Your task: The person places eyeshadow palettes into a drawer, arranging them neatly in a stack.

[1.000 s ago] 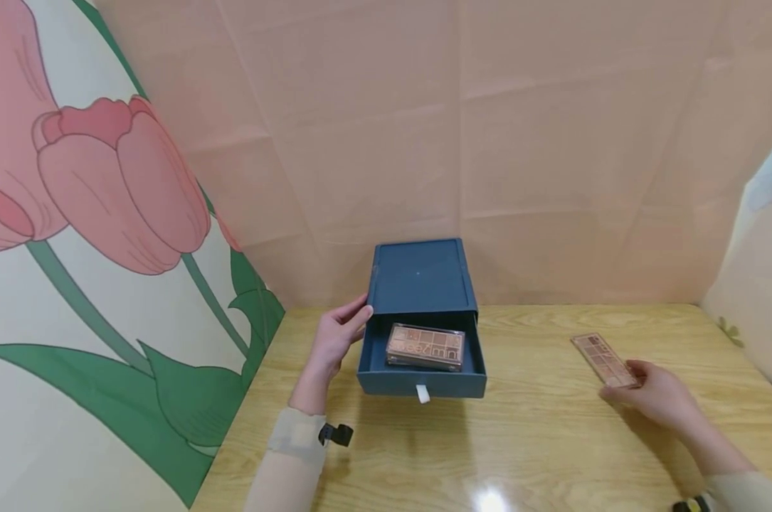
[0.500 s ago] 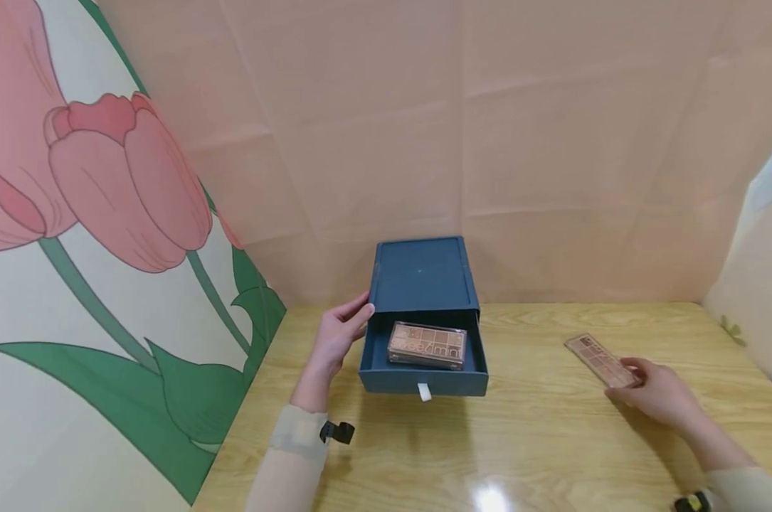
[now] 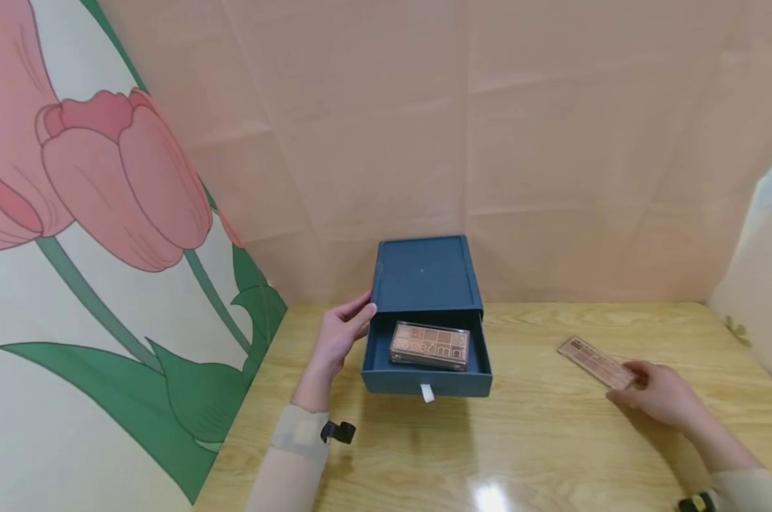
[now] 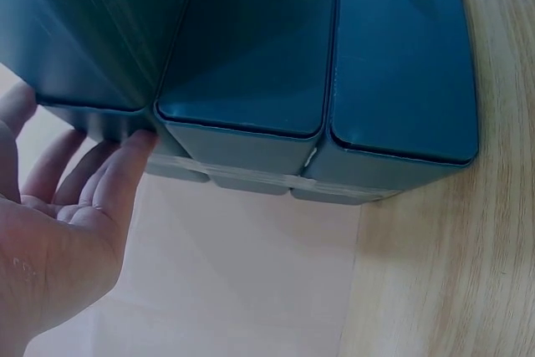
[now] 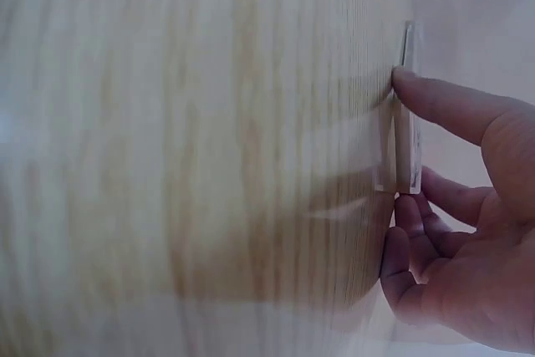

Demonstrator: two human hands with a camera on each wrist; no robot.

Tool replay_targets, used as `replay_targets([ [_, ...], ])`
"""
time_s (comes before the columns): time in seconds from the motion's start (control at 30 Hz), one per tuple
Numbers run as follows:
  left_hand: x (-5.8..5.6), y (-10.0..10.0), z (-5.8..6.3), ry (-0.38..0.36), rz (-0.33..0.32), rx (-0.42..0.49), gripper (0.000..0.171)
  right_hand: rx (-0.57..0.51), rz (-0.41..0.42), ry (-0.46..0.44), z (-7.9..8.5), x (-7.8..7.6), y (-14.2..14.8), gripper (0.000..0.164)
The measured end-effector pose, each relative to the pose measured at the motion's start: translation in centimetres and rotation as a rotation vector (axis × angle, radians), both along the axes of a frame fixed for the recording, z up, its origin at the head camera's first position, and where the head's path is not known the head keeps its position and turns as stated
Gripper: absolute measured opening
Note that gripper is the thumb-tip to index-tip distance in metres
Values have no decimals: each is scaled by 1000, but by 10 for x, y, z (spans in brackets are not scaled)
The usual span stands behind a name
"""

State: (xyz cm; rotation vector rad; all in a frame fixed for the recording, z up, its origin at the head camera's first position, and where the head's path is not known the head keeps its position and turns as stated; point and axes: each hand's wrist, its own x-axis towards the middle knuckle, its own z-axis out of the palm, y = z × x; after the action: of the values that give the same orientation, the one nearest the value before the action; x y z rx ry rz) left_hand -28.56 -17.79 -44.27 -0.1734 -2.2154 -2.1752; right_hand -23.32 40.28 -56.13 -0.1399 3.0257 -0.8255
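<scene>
A dark blue drawer cabinet stands at the back of the table, its top drawer pulled out. Inside that drawer lies an eyeshadow palette in a clear case with printed lettering. My left hand rests against the cabinet's left side, thumb at the upper front corner. The left wrist view shows its fingers touching the side wall beside the top drawer. To the right, my right hand pinches the near end of a thin eyeshadow palette, low over the table, thumb on one edge and fingers on the other.
Two closed lower drawers with white pull tabs sit under the open one. Wood-grain table extends in front and to the right. A plain pinkish backdrop hangs close behind the cabinet; a tulip-printed panel stands on the left.
The thin palette in my right hand has turned, its far end swinging left toward the cabinet. My left hand and the open drawer stay as they were; the view shifts slightly.
</scene>
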Motion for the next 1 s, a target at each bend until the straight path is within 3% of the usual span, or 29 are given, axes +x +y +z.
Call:
replay_targets([
  [0.7, 1, -1, 1, 0, -1, 7, 50, 12, -21, 20, 3, 1, -5, 83],
  [1.0, 1, 0, 2, 6, -14, 5, 51, -53, -69, -47, 12, 8, -4, 84],
])
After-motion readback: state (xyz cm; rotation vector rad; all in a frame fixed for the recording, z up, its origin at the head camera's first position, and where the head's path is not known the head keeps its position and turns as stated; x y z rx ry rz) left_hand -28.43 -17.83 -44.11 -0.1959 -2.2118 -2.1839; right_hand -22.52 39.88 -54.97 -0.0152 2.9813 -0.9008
